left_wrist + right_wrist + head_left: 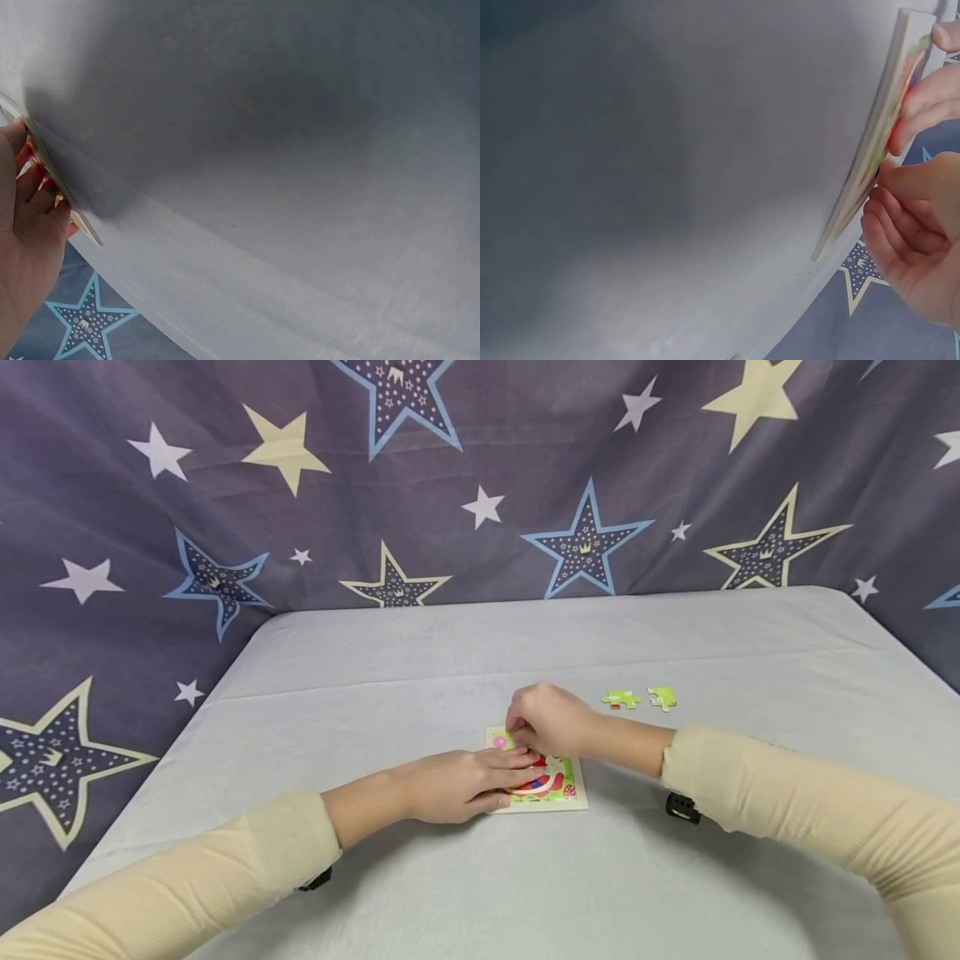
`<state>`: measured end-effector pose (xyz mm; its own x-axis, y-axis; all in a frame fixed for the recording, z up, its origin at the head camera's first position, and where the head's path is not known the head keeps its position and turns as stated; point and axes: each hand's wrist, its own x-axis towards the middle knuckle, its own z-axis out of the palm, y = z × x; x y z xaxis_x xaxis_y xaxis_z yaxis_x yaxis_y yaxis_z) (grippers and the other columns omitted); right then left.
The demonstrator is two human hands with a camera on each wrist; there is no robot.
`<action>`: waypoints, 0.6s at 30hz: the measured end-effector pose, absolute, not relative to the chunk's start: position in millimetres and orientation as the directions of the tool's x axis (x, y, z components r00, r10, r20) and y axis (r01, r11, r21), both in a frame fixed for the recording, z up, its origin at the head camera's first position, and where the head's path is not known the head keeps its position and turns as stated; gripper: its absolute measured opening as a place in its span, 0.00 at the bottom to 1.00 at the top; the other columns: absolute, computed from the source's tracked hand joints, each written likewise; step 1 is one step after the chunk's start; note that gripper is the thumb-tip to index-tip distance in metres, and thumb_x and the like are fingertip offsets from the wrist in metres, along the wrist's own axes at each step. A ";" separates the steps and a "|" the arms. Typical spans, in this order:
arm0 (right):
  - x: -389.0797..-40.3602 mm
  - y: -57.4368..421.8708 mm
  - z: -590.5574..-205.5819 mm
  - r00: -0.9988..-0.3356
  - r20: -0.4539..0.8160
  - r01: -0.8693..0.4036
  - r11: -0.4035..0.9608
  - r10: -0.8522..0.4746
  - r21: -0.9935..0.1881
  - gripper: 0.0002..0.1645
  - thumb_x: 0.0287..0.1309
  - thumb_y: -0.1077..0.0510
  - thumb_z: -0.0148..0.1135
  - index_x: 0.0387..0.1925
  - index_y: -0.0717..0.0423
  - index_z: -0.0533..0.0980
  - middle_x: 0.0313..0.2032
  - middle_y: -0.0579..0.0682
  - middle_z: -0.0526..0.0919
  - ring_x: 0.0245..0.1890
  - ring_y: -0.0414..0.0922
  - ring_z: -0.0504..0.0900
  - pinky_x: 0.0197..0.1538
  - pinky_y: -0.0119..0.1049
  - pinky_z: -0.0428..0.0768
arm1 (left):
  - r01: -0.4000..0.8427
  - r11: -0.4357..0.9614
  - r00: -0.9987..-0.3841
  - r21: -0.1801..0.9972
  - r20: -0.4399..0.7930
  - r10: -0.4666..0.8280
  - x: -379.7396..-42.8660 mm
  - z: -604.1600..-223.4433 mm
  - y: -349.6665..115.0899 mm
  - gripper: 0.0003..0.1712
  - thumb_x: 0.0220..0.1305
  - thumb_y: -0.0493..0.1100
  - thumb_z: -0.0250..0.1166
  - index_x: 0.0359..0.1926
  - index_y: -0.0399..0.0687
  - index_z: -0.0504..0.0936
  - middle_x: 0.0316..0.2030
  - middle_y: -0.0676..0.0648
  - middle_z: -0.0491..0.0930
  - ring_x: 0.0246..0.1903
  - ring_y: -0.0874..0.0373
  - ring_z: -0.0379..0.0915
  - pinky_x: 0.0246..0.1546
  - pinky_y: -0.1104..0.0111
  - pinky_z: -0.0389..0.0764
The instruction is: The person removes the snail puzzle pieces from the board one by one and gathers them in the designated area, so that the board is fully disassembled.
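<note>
A small picture puzzle in a pale frame (555, 807) lies on the table, showing red, green, pink and blue parts. My left hand (453, 785) rests flat over its left side, fingers straight across the picture. At the far part of the puzzle my right hand (551, 718) has its fingers curled, thumb and fingertips pinching a puzzle piece right at the picture surface. That piece is mostly hidden by the fingers. In the right wrist view the frame's edge (866, 154) runs beside both hands. The left wrist view catches the frame's edge (84, 225) by the left fingers.
Two loose green puzzle pieces, one (621, 699) nearer the right hand and another (663, 697) farther right, lie beyond the right forearm. A pale cloth (375, 693) covers the table. Behind it hangs a dark curtain (525, 452) with stars.
</note>
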<state>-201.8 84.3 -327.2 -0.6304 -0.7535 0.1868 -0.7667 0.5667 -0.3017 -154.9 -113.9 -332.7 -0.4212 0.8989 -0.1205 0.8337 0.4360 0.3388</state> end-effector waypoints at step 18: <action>-203.3 84.6 -325.0 -0.691 0.111 -0.681 0.593 -0.714 -0.429 0.04 0.53 0.67 0.64 0.26 0.59 0.83 0.25 0.48 0.84 0.25 0.36 0.78 0.31 0.24 0.79 | 0.828 0.452 -0.435 0.331 -0.129 0.891 -154.5 -333.6 -114.0 0.29 0.74 0.47 0.50 0.72 0.48 0.61 0.73 0.49 0.59 0.74 0.54 0.54 0.72 0.60 0.61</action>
